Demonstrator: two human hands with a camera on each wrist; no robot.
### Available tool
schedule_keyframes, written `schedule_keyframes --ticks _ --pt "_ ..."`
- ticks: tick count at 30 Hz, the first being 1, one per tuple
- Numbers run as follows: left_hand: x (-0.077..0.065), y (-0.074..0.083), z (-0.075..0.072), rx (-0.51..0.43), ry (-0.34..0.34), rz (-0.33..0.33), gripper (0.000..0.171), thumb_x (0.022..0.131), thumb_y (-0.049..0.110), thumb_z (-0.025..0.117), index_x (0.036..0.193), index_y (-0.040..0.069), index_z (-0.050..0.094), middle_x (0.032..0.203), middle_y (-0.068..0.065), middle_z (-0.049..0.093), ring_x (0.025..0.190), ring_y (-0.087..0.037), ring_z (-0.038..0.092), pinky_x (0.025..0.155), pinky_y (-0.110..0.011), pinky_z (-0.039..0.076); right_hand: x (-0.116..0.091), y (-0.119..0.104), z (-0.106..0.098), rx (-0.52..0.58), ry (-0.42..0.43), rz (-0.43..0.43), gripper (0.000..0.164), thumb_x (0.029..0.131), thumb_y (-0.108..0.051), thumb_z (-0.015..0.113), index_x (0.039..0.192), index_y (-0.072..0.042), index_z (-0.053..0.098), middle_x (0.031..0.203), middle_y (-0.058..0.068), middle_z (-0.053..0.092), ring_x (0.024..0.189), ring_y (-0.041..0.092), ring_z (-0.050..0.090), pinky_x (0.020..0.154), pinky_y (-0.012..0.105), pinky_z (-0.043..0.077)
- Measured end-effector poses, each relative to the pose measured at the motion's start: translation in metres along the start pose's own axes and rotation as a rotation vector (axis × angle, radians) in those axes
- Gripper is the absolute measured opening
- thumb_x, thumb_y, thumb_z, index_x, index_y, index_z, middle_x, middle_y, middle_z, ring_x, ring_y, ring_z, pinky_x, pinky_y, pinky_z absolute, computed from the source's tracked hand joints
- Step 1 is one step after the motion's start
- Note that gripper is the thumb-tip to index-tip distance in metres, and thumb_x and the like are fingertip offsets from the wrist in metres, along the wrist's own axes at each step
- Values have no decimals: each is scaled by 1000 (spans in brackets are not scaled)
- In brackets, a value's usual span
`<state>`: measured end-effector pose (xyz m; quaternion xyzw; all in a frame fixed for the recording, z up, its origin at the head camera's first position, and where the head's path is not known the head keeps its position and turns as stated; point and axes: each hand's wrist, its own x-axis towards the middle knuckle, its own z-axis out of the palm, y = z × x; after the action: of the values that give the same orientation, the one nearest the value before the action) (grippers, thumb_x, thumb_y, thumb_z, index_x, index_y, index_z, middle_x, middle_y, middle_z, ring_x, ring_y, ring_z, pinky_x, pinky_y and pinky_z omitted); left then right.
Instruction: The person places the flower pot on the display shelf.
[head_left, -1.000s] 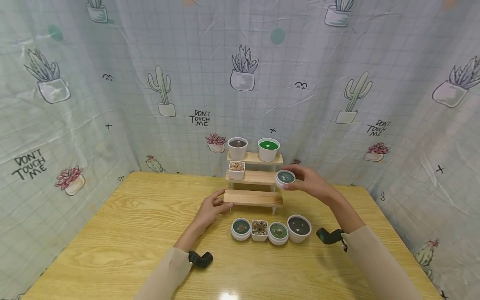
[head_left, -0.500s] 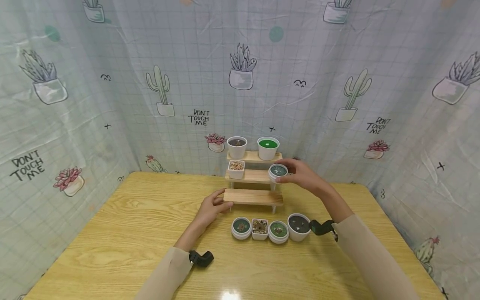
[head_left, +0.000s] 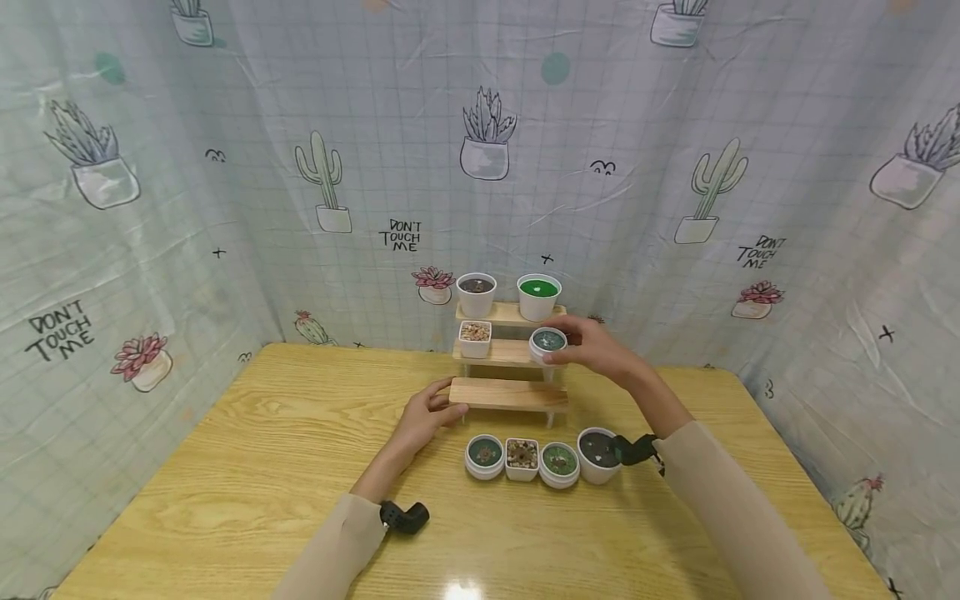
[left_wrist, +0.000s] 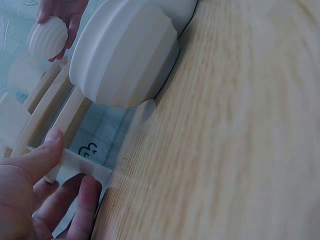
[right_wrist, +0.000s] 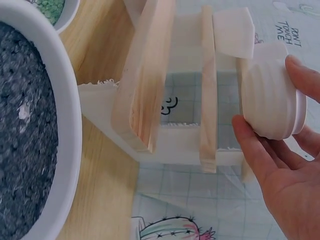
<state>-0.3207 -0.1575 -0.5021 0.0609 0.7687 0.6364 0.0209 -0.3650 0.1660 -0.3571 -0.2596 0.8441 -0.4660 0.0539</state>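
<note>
In the right hand (head_left: 596, 348) — a pot (head_left: 547, 343), partly covered.

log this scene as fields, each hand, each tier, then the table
Left hand: grips the bottom tier's left end
Right hand: holds a ribbed white pot at the middle tier's right end; contact with tier unclear
Top tier: dark-filled pot left, green-filled pot right
Middle tier: square pot left
Table: four white pots in a row before the bottom tier

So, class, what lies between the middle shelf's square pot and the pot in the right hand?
The head view shows only bare shelf between the square pot and the held round pot.
</note>
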Motion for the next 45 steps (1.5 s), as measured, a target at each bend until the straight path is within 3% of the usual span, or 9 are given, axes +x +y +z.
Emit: schedule_keyframes --ticks 11,18,30,37,45 --pt "-1 0 0 -8 4 1 75 95 25 78 159 12 41 134 -20 69 114 -27 72 94 -41 58 13 0 9 18 -3 26 61 90 -16 81 144 -2 57 135 20 63 114 28 63 92 28 52" --pt "-2 1 0 27 12 -11 77 92 34 80 158 17 44 132 -16 71 113 -24 72 105 -47 51 20 1 13 -4 7 70 62 91 -21 80 146 -3 56 137 20 61 117 31 62 92 33 52" --pt "-3 3 0 29 10 -5 77 94 31 78 159 14 41 132 -17 71 115 -26 71 107 -50 49 34 3 22 -25 19 59 61 91 -15 80 144 3 55 138 22 61 115 30 63 94 34 51" --pt "-1 1 2 22 2 -4 78 94 32 78 159 14 41 132 -17 71 113 -24 72 102 -44 53 37 0 30 -9 40 106 66 92 -18 80 145 4 49 142 24 57 125 35 58 104 45 49" --pt "-1 2 1 20 7 -11 77 93 30 79 159 14 42 131 -15 72 109 -22 73 101 -42 53 37 -3 39 -2 68 107 63 90 -19 82 142 1 51 138 20 58 123 33 59 103 43 50"
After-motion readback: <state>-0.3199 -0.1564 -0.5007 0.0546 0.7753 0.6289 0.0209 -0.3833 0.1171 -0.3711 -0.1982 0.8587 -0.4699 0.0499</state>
